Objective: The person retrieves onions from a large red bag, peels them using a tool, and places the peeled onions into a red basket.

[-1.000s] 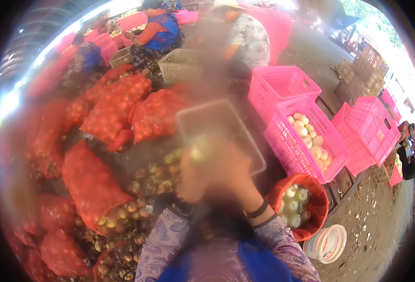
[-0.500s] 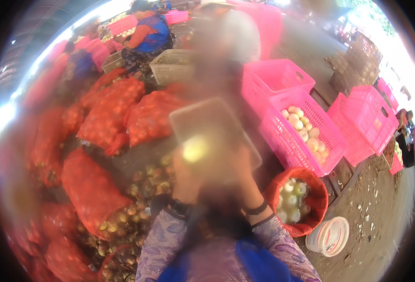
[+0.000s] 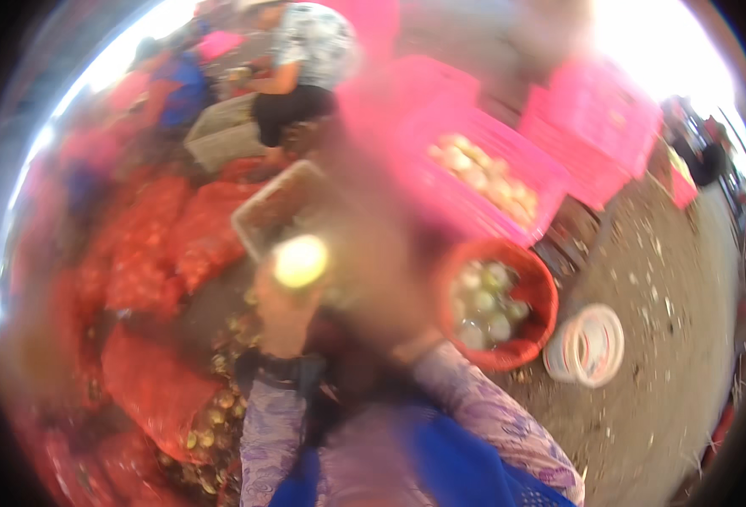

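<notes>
A pale yellow, peeled-looking onion (image 3: 300, 260) shines brightly at the fingers of my left hand (image 3: 285, 308), which is closed on it. My right hand (image 3: 402, 317) is to the right of it, smeared by a hazy blur, so its fingers and anything in them cannot be made out. Just beyond my hands stands a pale crate (image 3: 246, 215), its inside mostly lost in the haze. To the right of my right hand, a red-lined tub (image 3: 544, 314) holds several peeled onions in liquid.
A pink crate (image 3: 550, 182) of peeled onions stands beyond the tub, with stacked pink crates (image 3: 614, 118) behind. A white bucket (image 3: 563, 351) is at the right. Red net sacks (image 3: 149, 380) and loose onions (image 3: 221, 406) lie left. A co-worker (image 3: 309, 51) sits ahead.
The view has swung to the right, so crates, tub and sacks sit further left or higher in the picture. The onion stays with my left hand. My hands appear further apart.
</notes>
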`<action>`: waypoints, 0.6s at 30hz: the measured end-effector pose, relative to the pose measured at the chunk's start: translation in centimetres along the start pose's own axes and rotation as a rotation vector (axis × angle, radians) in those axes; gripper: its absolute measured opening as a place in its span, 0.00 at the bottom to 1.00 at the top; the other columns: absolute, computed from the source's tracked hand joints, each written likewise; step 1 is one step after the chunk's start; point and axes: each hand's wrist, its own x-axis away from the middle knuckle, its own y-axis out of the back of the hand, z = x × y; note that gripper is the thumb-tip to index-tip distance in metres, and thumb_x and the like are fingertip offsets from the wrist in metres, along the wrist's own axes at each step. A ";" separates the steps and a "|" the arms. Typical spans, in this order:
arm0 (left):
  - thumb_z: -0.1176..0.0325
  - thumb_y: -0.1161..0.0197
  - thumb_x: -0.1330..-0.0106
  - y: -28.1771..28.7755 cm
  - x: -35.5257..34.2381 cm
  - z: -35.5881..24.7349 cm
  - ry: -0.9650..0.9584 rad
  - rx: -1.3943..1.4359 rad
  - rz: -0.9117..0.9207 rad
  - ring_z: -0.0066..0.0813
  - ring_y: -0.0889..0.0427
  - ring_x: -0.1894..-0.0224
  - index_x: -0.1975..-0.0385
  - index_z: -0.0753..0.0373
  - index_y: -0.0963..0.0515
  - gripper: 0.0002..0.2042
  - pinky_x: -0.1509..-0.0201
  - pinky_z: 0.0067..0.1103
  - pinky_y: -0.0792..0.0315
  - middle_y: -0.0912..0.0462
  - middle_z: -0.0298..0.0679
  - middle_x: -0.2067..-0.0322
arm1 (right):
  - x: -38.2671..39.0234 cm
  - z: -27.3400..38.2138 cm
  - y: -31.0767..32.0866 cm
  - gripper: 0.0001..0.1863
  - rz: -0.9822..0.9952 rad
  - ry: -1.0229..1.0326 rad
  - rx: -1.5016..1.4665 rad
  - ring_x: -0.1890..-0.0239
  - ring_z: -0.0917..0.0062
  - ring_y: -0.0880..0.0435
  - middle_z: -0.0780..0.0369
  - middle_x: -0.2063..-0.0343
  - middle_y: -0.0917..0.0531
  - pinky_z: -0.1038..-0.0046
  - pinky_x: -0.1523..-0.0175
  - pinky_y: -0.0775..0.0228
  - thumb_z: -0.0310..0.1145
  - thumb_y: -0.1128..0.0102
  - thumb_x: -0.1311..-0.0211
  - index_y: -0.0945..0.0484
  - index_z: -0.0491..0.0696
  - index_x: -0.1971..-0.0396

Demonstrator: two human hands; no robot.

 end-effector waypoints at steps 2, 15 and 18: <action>0.51 0.36 0.35 -3.0 0.7 1.7 0.068 -0.023 0.047 0.47 0.21 0.44 0.48 0.65 0.25 0.24 0.44 0.43 0.22 0.20 0.49 0.47 | 1.0 2.1 2.2 0.10 -0.059 0.009 0.055 0.69 0.75 0.17 0.62 0.73 0.15 0.72 0.63 0.24 0.29 0.36 0.41 0.17 0.39 0.62; 0.64 0.40 0.29 -8.6 1.7 9.1 0.125 -0.424 0.464 0.35 0.23 0.45 0.41 0.65 0.31 0.21 0.45 0.31 0.25 0.25 0.43 0.45 | 3.1 -20.5 -12.2 0.16 0.191 -0.177 0.480 0.65 0.63 0.14 0.55 0.68 0.13 0.65 0.56 0.23 0.39 0.33 0.41 0.15 0.43 0.59; 0.69 0.40 0.32 -7.5 5.1 -4.3 0.010 -0.117 0.158 0.33 0.21 0.47 0.47 0.67 0.26 0.16 0.46 0.33 0.25 0.20 0.42 0.51 | 4.1 -25.0 -10.4 0.18 0.229 0.080 0.559 0.63 0.67 0.14 0.57 0.66 0.13 0.65 0.57 0.24 0.38 0.32 0.43 0.17 0.42 0.57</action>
